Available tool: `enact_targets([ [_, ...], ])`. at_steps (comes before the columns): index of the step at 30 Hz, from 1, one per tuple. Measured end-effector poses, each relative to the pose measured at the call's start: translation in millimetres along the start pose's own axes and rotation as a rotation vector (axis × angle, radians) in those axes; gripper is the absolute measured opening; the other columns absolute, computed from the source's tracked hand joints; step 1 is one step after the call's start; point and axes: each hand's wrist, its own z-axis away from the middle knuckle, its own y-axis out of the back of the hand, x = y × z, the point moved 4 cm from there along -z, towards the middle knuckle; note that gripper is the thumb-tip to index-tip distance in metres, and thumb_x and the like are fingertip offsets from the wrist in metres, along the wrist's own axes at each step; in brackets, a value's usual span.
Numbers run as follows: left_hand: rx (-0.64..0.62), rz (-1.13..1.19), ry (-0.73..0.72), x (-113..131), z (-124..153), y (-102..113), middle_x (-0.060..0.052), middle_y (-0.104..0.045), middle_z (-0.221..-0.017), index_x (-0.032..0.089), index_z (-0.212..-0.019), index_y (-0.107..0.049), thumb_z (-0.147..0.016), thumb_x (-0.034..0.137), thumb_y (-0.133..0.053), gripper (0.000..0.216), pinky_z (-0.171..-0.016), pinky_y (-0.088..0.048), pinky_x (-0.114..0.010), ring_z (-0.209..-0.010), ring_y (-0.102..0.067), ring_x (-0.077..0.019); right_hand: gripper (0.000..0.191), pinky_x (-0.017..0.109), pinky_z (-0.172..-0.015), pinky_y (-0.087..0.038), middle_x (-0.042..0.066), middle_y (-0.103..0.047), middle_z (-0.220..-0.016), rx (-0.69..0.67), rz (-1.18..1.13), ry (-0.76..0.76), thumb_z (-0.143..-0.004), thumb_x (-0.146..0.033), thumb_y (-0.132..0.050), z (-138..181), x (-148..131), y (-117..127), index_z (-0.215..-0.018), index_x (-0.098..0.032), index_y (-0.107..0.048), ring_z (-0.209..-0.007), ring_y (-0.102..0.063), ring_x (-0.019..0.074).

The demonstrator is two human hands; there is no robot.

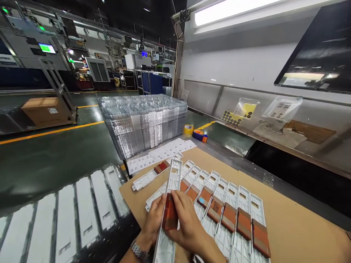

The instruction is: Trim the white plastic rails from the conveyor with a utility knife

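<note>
- The left hand (155, 219) was closed on the left edge of a white strip (175, 177), which stood tilted, its far end raised toward the stack of trays.
- The right hand (188, 221) was wrapped around the right side of a red-brown block (170, 215) set on that strip, the fingers over its upper end and the thumb side near its lower end.
- A metal-band watch (137, 250) circled the left wrist.
- Just right of the held strip, a row of white strips (231, 188) lay side by side, each block-bearing one carrying a red-brown pad (244, 223); one pad had a blue dot (201, 200), another dark lettering.
- To the left lay a separate strip (144, 179) with a small red block (161, 167) on it.
- These lay on a brown cardboard sheet (290, 219), which covered part of the dark tabletop (225, 155).
- Beyond the sheet's far left edge were a sheet of printed labels (161, 155), a yellow tape roll (188, 129), a blue-and-orange tape roll (200, 136) and a tall stack of clear trays (148, 122).
- At lower left, more white strips (65, 215) lay in a line on a dark surface.
- Farther off, a carton (42, 109) sat near the floor, and a lit lamp (236, 11) hung at upper right.
</note>
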Motion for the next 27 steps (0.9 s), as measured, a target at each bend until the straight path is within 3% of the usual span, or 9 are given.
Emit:
enact_targets([
  [6, -0.363, 0.028, -0.078, 14, 39, -30, -0.011, -0.063, -0.112, 0.018, -0.116, -0.056, -0.073, 0.041, -0.067, 0.049, -0.095, -0.041, -0.039, -0.108, -0.056, -0.0275, 0.095, 0.055, -0.102, -0.027, 0.015, -0.034, -0.136, 0.030, 0.093, 0.027, -0.063, -0.008, -0.056, 19, -13, 8, -0.145, -0.021, -0.009, -0.126, -0.031, 0.0323],
  [8, -0.455, -0.005, -0.112, 20, 51, -36, -0.012, -0.060, -0.117, 0.019, -0.121, -0.053, -0.079, 0.039, -0.061, 0.047, -0.097, -0.040, -0.041, -0.112, -0.053, -0.0281, 0.088, 0.053, -0.105, -0.025, 0.015, -0.025, -0.143, 0.020, 0.008, -0.007, -0.072, -0.021, -0.060, 24, -15, 14, -0.146, -0.021, -0.012, -0.133, -0.022, 0.0330],
  [10, -0.516, -0.076, -0.137, 21, 63, -39, -0.012, -0.059, -0.117, 0.019, -0.123, -0.051, -0.083, 0.039, -0.055, 0.045, -0.097, -0.039, -0.042, -0.113, -0.052, -0.0279, 0.076, 0.049, -0.106, -0.026, 0.013, -0.020, -0.147, 0.128, -0.153, -0.155, -0.082, -0.039, -0.054, 25, -14, 22, -0.145, -0.022, -0.014, -0.136, -0.018, 0.0303],
  [12, -0.537, -0.150, -0.148, 17, 73, -40, -0.012, -0.062, -0.111, 0.019, -0.125, -0.050, -0.082, 0.042, -0.056, 0.049, -0.095, -0.041, -0.041, -0.108, -0.055, -0.0274, 0.062, 0.042, -0.103, -0.032, 0.011, -0.032, -0.143, 0.320, -0.303, -0.365, -0.090, -0.045, -0.040, 23, -10, 26, -0.143, -0.023, -0.018, -0.131, -0.032, 0.0248],
  [14, -0.536, -0.206, -0.146, 9, 82, -40, -0.010, -0.065, -0.099, 0.019, -0.126, -0.048, -0.080, 0.046, -0.057, 0.054, -0.088, -0.045, -0.039, -0.095, -0.060, -0.0256, 0.051, 0.036, -0.095, -0.040, 0.009, -0.053, -0.125, 0.465, -0.392, -0.521, -0.093, -0.047, -0.035, 20, -11, 24, -0.137, -0.023, -0.030, -0.114, -0.051, 0.0214],
  [17, -0.519, -0.283, -0.135, -1, 90, -39, -0.006, -0.064, -0.077, 0.019, -0.127, -0.046, -0.080, 0.051, -0.054, 0.057, -0.076, -0.049, -0.036, -0.075, -0.062, -0.0211, 0.043, 0.031, -0.078, -0.045, 0.004, -0.065, -0.095, 0.544, -0.416, -0.599, -0.090, -0.051, -0.040, 13, -16, 14, -0.120, -0.022, -0.047, -0.085, -0.061, 0.0196],
  [19, -0.507, -0.305, -0.138, -3, 89, -37, -0.005, -0.063, -0.074, 0.019, -0.127, -0.045, -0.082, 0.053, -0.051, 0.057, -0.075, -0.049, -0.035, -0.072, -0.062, -0.0206, 0.041, 0.029, -0.070, -0.045, 0.002, -0.065, -0.089, 0.560, -0.403, -0.614, -0.088, -0.053, -0.043, 11, -16, 10, -0.113, -0.021, -0.049, -0.077, -0.060, 0.0185],
  [23, -0.479, -0.381, -0.193, 6, 84, -29, -0.010, -0.064, -0.100, 0.019, -0.127, -0.045, -0.083, 0.048, -0.052, 0.053, -0.090, -0.044, -0.039, -0.097, -0.059, -0.0256, 0.038, 0.028, -0.065, -0.044, 0.002, -0.065, -0.085, 0.537, -0.392, -0.665, -0.088, -0.054, -0.042, 9, -6, 4, -0.104, -0.021, -0.050, -0.071, -0.059, 0.0178],
  [27, -0.455, -0.483, -0.229, 9, 83, -16, -0.012, -0.051, -0.129, 0.022, -0.128, -0.042, -0.086, 0.036, -0.052, 0.046, -0.101, -0.037, -0.038, -0.120, -0.046, -0.0263, 0.037, 0.029, -0.064, -0.043, 0.001, -0.063, -0.079, 0.533, -0.361, -0.716, -0.089, -0.055, -0.039, 6, 4, 1, -0.098, -0.020, -0.049, -0.069, -0.059, 0.0183],
])
